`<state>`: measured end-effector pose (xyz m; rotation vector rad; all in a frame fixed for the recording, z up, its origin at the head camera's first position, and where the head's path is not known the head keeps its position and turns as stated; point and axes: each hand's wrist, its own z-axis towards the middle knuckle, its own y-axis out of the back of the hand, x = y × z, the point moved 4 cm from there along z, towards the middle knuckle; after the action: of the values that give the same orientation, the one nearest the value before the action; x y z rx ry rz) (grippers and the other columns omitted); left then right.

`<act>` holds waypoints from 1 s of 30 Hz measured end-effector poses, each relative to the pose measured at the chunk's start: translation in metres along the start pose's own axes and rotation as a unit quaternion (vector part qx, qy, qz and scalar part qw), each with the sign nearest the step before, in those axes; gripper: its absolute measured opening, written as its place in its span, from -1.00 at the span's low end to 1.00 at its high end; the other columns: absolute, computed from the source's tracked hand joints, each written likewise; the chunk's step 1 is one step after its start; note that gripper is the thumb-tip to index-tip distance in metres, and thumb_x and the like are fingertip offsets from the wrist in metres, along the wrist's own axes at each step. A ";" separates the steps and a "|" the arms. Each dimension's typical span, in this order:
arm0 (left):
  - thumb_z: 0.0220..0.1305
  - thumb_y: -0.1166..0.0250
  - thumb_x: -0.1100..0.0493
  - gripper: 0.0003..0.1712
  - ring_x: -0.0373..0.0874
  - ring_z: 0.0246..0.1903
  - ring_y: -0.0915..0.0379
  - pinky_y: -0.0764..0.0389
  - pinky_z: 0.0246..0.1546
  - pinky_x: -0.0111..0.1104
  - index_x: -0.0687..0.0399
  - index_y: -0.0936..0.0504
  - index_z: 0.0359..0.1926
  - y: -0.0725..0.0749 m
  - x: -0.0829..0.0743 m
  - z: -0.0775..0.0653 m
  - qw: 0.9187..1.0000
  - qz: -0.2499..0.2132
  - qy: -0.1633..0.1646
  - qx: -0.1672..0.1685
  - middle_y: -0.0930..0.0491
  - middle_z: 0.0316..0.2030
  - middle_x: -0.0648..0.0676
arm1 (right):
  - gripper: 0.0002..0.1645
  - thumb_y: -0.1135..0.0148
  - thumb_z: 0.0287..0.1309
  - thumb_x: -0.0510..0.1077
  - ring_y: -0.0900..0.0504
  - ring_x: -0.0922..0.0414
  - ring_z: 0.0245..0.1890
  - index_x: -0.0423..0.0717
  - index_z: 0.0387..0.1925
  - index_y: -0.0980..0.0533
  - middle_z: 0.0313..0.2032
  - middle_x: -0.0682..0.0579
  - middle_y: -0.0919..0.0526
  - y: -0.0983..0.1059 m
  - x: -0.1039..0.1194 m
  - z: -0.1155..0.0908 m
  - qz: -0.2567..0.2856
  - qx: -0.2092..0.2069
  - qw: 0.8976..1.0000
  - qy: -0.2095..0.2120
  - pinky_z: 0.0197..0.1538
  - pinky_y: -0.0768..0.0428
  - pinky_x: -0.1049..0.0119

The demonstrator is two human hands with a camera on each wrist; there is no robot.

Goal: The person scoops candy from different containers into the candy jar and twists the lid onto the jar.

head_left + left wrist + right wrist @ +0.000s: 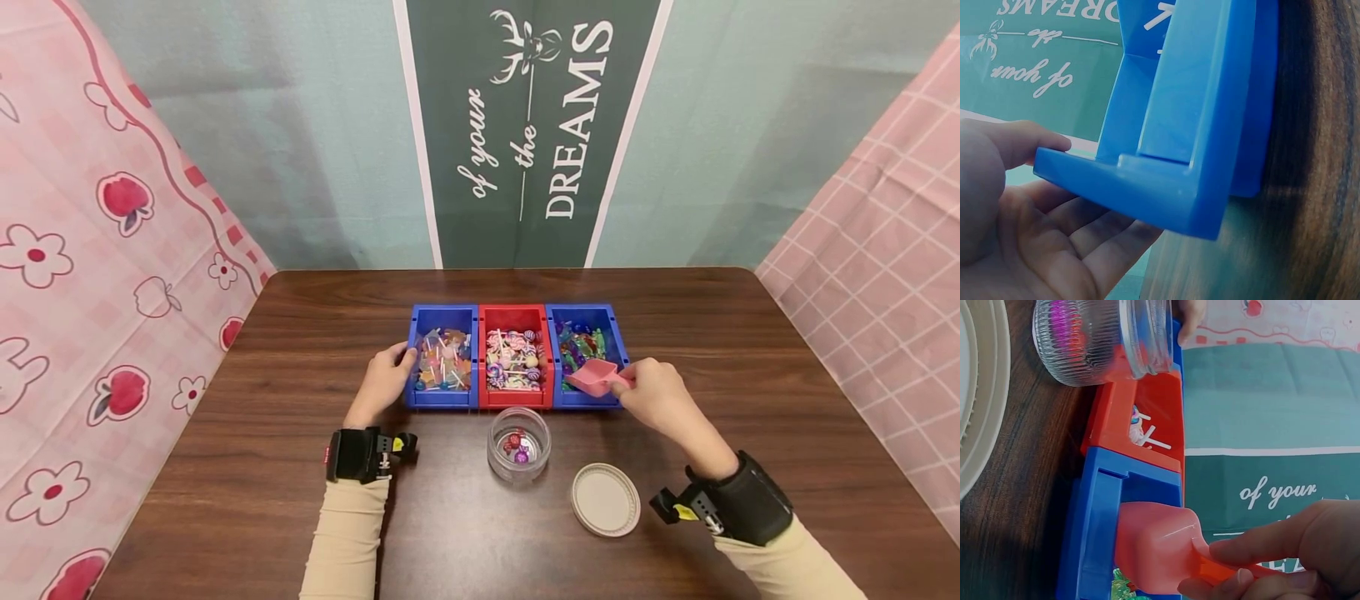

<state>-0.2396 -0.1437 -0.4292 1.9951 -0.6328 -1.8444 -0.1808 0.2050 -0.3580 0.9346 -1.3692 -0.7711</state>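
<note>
My right hand grips the handle of a pink scoop, its bowl over the front of the right blue bin. Green, blue and red wrapped candies lie in that bin. At the far side of the row, my left hand holds the side wall of the left blue bin, thumb at the rim and fingers outside. Small lollipops and translucent pieces fill this bin. Between them a red bin contains swirled lollipops.
In front of the red bin stands a clear ribbed jar without its lid, with a few red and purple candies inside. A round cream lid lies to the jar's right. The brown tabletop meets patterned cloths on three sides.
</note>
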 end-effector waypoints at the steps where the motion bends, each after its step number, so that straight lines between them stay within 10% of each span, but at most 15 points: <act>1: 0.44 0.06 0.09 -0.48 0.13 -0.04 -0.43 -0.43 0.15 0.07 0.38 -0.35 0.25 0.000 0.000 0.000 1.000 -0.001 0.001 -0.001 -0.51 0.08 0.40 | -0.79 -0.21 0.03 -0.25 -0.30 0.13 -0.71 -0.35 -0.59 -0.57 -0.77 0.03 -0.33 -0.001 0.000 0.000 -0.001 -0.004 1.000 0.001 -0.64 -0.26 0.35; 15: 0.44 0.07 0.10 -0.47 0.15 -0.04 -0.42 -0.42 0.15 0.08 0.40 -0.33 0.26 0.000 0.000 0.000 1.000 -0.003 0.001 0.006 -0.49 0.09 0.41 | -0.77 -0.22 0.03 -0.23 -0.37 0.07 -0.70 -0.39 -0.54 -0.60 -0.76 -0.07 -0.46 -0.018 -0.007 0.003 -0.004 -0.061 0.998 -0.001 -0.63 -0.33 0.29; 23: 0.44 0.07 0.08 -0.46 0.14 -0.03 -0.42 -0.41 0.17 0.06 0.39 -0.32 0.26 -0.001 0.000 0.000 1.000 -0.006 0.007 0.010 -0.48 0.11 0.40 | -0.70 -0.23 0.02 -0.25 -0.57 -0.22 -0.46 -0.48 -0.30 -0.63 -0.41 -0.43 -0.68 -0.031 -0.013 0.002 -0.002 -0.099 0.995 0.007 -0.36 -0.52 -0.11; 30: 0.44 0.07 0.12 -0.48 0.13 -0.05 -0.42 -0.44 0.13 0.07 0.41 -0.33 0.25 0.000 0.001 0.002 1.000 -0.004 0.005 0.002 -0.50 0.08 0.41 | -0.77 -0.23 0.04 -0.24 -0.48 -0.13 -0.57 -0.40 -0.41 -0.65 -0.66 -0.24 -0.59 -0.035 -0.021 0.004 -0.007 -0.093 0.996 0.002 -0.46 -0.46 -0.01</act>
<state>-0.2414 -0.1438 -0.4301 2.0113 -0.6272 -1.8380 -0.1840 0.2072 -0.3986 0.7988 -1.2644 -0.8904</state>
